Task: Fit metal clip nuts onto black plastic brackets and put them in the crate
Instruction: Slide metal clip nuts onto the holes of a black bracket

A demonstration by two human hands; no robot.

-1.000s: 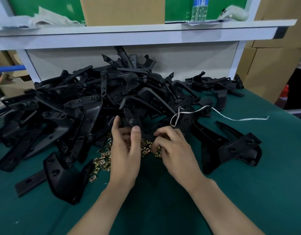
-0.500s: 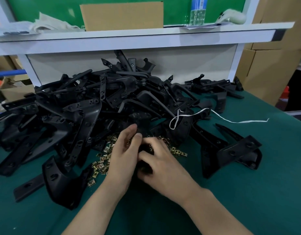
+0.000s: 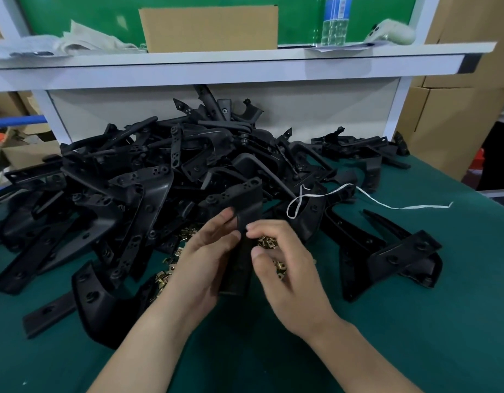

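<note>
Gripping the stiff, light bracket by its narrow leg with my left hand; of my right hand I cannot tell the grip.

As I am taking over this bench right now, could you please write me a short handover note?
Left hand grips one black bracket above the green mat. Right hand: curled fingers at the bracket's edge; blur hides whether they pinch a nut.
Loose clip nuts lie on the mat beneath the hands, before the bracket pile.
Done: no fitted nut visible. Left: fit nuts, then crate them; no crate in view.
</note>
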